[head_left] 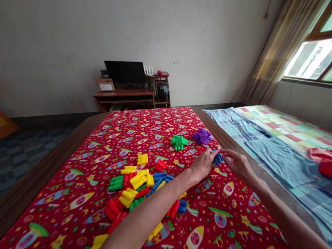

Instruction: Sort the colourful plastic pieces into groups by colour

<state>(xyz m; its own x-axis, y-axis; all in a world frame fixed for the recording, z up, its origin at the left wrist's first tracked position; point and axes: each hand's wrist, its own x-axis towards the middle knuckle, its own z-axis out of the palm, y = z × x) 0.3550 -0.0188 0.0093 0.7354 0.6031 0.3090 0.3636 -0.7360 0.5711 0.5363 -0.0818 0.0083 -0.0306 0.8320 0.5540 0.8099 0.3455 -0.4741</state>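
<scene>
Fingers (209, 154) of your left hand (201, 166) pinch one blue cluster (217, 159) near the surface's (54, 158) right edge; your right hand (237, 162) curls at its other side, grip unclear. One green cluster (179, 142) and one purple cluster (202, 136) lie beyond, toward the far right corner. One mixed pile (138, 178), too jumbled to count, sits well in from the left edge. Red patterned cloth (142, 124) covers the surface; one monitor (125, 71) stands by the wall (192, 32).

Behind the slender fingers (211, 155) of the left hand (201, 165), a narrow bare wrist (191, 175) joins a slim left forearm (151, 212), broadening farther from them. Behind the right hand's (239, 165) thin fingers, the right forearm (285, 209) is likewise bare and slim.
</scene>
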